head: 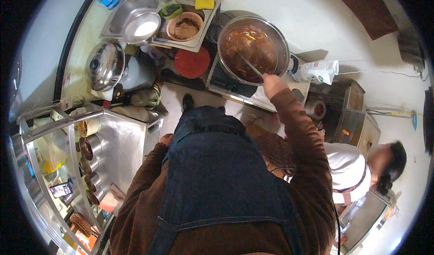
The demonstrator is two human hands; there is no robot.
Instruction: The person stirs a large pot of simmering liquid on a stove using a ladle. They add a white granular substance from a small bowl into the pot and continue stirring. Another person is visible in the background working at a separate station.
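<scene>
My right hand (274, 86) grips the metal handle of a long utensil (251, 66). Its far end dips into dark reddish-brown broth (249, 44) and is hidden there. The broth fills much of a large stainless steel pot (287, 48) with black side handles, standing on a black cooktop (225, 82). Pale pieces float in the liquid. Down beside my dark apron (220, 173) hangs my left hand (166, 139), near the steel counter's corner. Only part of that hand shows, so its fingers cannot be made out.
A steel sink (130, 12) holds a metal bowl (141, 26); a pink basin (184, 26) sits on its drainboard. A red lid (192, 61) lies below. Beside the pot leans a white bag (317, 71). Metal canisters (91, 146) line the left counter. Another person (349, 170) stands at right.
</scene>
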